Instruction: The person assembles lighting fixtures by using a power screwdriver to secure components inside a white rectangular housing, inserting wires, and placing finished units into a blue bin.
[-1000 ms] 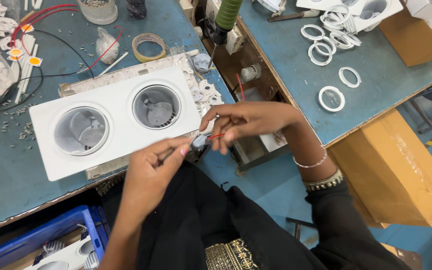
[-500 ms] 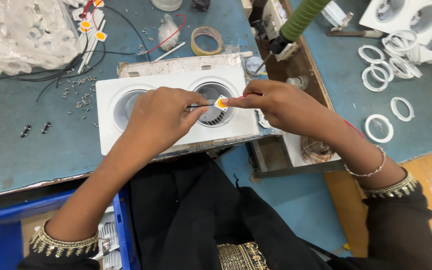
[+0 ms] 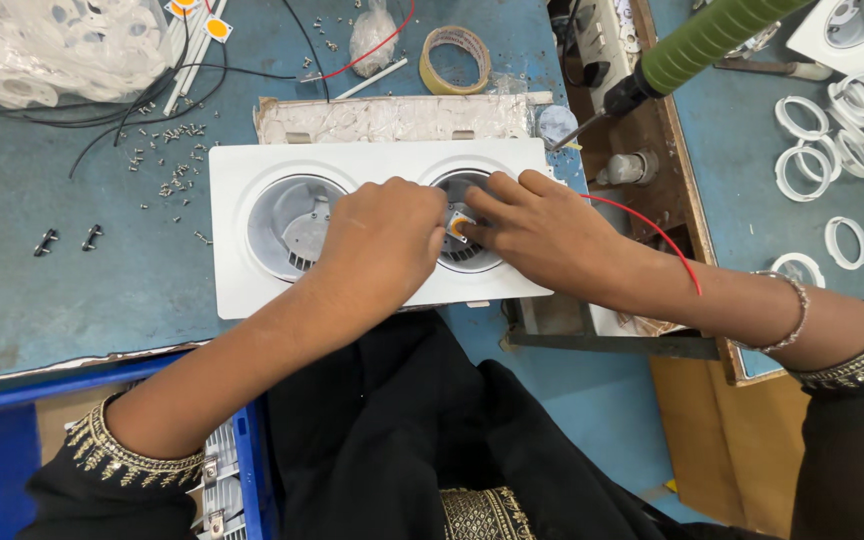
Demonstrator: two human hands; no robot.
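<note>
A white double downlight frame (image 3: 252, 285) lies on the blue bench with two round openings. Both hands meet over its right opening (image 3: 472, 262). My left hand (image 3: 387, 240) and my right hand (image 3: 542, 232) pinch a small square chip with a yellow centre (image 3: 458, 225) between their fingertips, just above the finned metal inside the opening. A thin red wire (image 3: 652, 228) runs from the chip over my right forearm. The left opening (image 3: 287, 228) shows a grey heat sink.
Loose screws (image 3: 167, 160) and two black clips (image 3: 67, 240) lie left of the frame. A tape roll (image 3: 457, 58) sits behind it. A green-handled hanging screwdriver (image 3: 697, 45) reaches in top right. White rings (image 3: 812, 170) lie at right, a blue crate (image 3: 12, 440) at lower left.
The view has shifted so the frame sits lower and more central. Both hands have lowered the yellow chip from above the frame into the right opening.
</note>
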